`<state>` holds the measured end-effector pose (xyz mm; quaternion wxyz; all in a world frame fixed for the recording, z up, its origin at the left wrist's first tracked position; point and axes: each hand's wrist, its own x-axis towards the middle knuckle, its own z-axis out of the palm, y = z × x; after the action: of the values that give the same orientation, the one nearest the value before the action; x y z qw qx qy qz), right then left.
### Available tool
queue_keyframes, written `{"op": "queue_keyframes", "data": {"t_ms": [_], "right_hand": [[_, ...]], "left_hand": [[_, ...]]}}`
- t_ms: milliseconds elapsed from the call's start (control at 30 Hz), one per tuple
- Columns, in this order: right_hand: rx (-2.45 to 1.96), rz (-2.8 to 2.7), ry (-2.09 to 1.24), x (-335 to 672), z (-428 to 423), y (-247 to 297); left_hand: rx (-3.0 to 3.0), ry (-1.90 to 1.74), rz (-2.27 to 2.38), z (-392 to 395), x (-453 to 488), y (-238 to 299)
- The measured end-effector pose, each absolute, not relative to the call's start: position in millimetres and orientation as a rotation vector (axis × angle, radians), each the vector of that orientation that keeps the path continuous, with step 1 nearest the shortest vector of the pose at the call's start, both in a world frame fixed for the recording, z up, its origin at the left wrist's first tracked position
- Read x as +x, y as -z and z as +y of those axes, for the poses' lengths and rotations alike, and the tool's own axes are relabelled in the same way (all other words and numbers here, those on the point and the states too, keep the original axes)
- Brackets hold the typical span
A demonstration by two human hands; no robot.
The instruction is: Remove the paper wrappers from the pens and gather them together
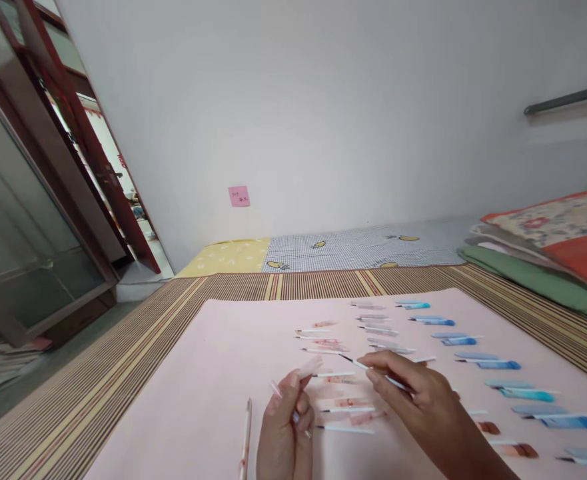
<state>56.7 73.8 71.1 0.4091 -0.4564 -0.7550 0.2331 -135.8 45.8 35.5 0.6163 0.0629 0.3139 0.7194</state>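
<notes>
My right hand (410, 387) pinches a slim white pen refill (356, 363) with a dark pointed tip, which points left toward my other hand. My left hand (288, 420) is closed on a translucent pale pink pen barrel (310, 367). Another small clear piece sticks out between its fingers; its kind I cannot make out. Below and around both hands, pale pink pen parts (350, 403) and white refills (346, 430) lie in rows on a pink sheet (183, 387). A whole slim pen (246, 437) lies left of my left hand.
Blue pen parts (498, 365) with refills run in a row along the right. Brown pen parts (520, 450) lie partly behind my right forearm. A striped mat (123, 347) is under the sheet. Folded bedding (548, 267) is at the far right; a pink note (238, 196) is on the wall.
</notes>
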Motion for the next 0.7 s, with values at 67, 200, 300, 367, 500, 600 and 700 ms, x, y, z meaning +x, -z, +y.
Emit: {"op": "queue_keyframes", "data": {"t_ms": [67,200,300,367,500,600,700], "right_hand": [[-1.152,-1.854,-0.514,60.3,71.4,-69.2],[-1.073,-1.945,-0.42,63.4,74.1,-67.8],[-1.016,-2.026,-0.375,63.5,75.0,-67.0],[-0.992,-2.063,-0.358,63.7,74.1,-66.0],[-0.967,-2.101,-0.317,64.9,72.2,-65.3],[-0.938,-2.118,-0.264,64.7,72.1,-65.6],[-0.903,-2.147,-0.242,62.5,72.8,-64.6]], "left_hand": [[0.233,-1.631,0.715,45.3,-132.4,-34.5],[0.245,-1.611,0.736,46.6,-126.5,-33.0],[0.227,-1.612,0.755,47.5,-123.4,-32.6],[0.222,-1.622,0.759,47.4,-122.1,-32.5],[0.239,-1.636,0.783,46.5,-121.7,-31.7],[0.273,-1.672,0.804,46.4,-121.1,-29.9],[0.29,-1.7,0.814,47.0,-118.9,-27.5]]}}
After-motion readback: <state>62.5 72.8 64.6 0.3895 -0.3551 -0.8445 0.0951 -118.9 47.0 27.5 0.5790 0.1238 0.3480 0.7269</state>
